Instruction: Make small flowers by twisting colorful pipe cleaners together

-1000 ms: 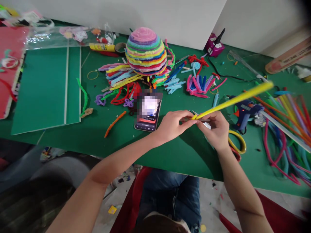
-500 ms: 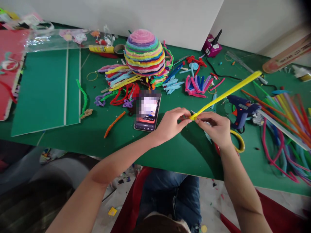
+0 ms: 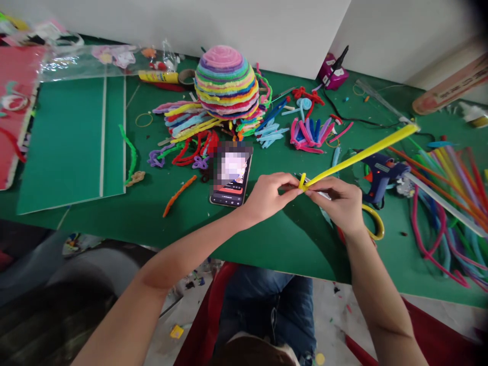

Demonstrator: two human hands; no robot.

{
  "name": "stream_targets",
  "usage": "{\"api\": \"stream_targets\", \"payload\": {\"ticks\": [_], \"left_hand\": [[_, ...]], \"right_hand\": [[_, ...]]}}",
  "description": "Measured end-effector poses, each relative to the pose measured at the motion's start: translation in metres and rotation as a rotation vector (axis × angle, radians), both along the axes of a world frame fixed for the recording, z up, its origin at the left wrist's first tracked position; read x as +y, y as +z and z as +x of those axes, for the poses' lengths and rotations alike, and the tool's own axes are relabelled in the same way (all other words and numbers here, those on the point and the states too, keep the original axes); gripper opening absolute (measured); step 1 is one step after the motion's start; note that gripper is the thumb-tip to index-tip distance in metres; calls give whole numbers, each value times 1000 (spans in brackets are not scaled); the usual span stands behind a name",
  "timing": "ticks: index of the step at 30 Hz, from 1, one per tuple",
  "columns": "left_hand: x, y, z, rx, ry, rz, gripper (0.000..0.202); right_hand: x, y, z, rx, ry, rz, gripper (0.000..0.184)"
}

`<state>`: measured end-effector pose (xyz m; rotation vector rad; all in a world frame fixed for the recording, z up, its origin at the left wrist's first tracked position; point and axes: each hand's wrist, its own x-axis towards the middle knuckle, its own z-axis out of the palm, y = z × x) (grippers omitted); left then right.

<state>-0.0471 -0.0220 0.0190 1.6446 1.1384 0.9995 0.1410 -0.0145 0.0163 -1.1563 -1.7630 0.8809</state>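
Note:
Between my two hands is a yellow pipe cleaner [image 3: 362,152], its long part slanting up to the right. A short bent end stands up at the fingertips. My left hand [image 3: 271,193] pinches it near that bend, and my right hand [image 3: 339,201] pinches it just beside. Both hands hover over the front of the green table [image 3: 259,239]. Under the right hand lie scissors with yellow-lined handles [image 3: 375,221], partly covered by it. A phone [image 3: 231,178] with a lit screen, partly blurred, lies left of my left hand.
A striped pipe-cleaner ball [image 3: 226,84] stands at the back among bundled pieces. Right of my hands lie a blue glue gun [image 3: 383,170] and many loose pipe cleaners [image 3: 450,218]. A green board [image 3: 72,137] lies left, an orange piece [image 3: 180,195] nearer.
The long part of the yellow pipe cleaner has swung down and slightly right. A short bent end now stands apart from it at the fingertips. Both hands have barely moved.

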Motion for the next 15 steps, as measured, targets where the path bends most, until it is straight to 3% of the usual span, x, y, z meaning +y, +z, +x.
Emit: {"api": "stream_targets", "payload": {"ticks": [8, 15], "left_hand": [[4, -8, 2, -175, -44, -207, 13], [6, -2, -1, -188, -49, -293, 13]], "right_hand": [[-2, -1, 3, -6, 19, -20, 9], [-2, 1, 2, -61, 56, 75, 15]]}}
